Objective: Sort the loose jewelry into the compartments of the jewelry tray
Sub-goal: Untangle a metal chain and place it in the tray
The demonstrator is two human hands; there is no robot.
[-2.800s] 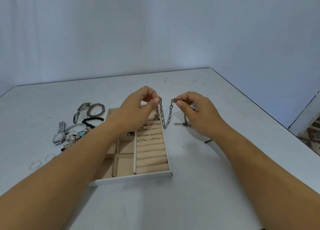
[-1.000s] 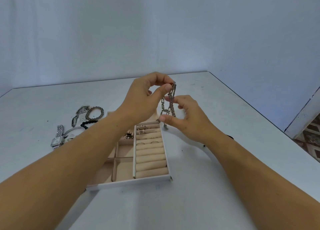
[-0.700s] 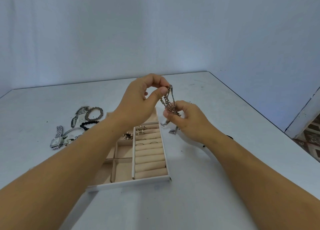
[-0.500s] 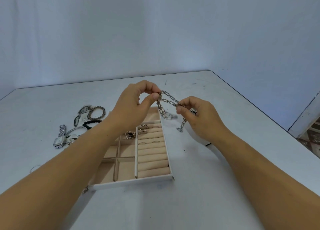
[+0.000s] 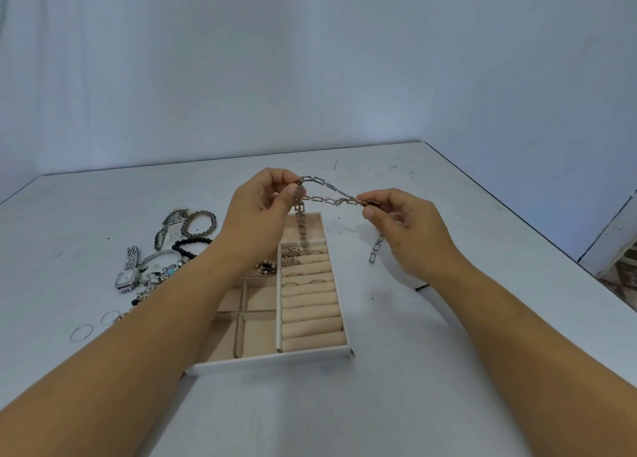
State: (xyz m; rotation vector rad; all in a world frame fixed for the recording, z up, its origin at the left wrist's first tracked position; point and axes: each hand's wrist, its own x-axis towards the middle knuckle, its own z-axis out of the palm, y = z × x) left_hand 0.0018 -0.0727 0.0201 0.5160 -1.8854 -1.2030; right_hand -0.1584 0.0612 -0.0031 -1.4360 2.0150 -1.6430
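Note:
A silver link chain is stretched in the air between both hands, above the far end of the jewelry tray. My left hand pinches its left part, and a short length hangs from there toward the tray's far compartment. My right hand pinches the right part, with a loose end dangling beside the tray. The white tray has beige lining, ring rolls on its right side holding several rings, and square compartments on the left. A dark ornament lies in one compartment.
Loose jewelry lies on the white table left of the tray: a silver watch, a black bead bracelet, a braided bracelet, thin rings. The table's right edge runs diagonally nearby. A wall stands behind.
My hands have drawn apart and lowered, pulling the bunched chain out into a span between them. One end now hangs over the tray, the other dangles from my right hand.

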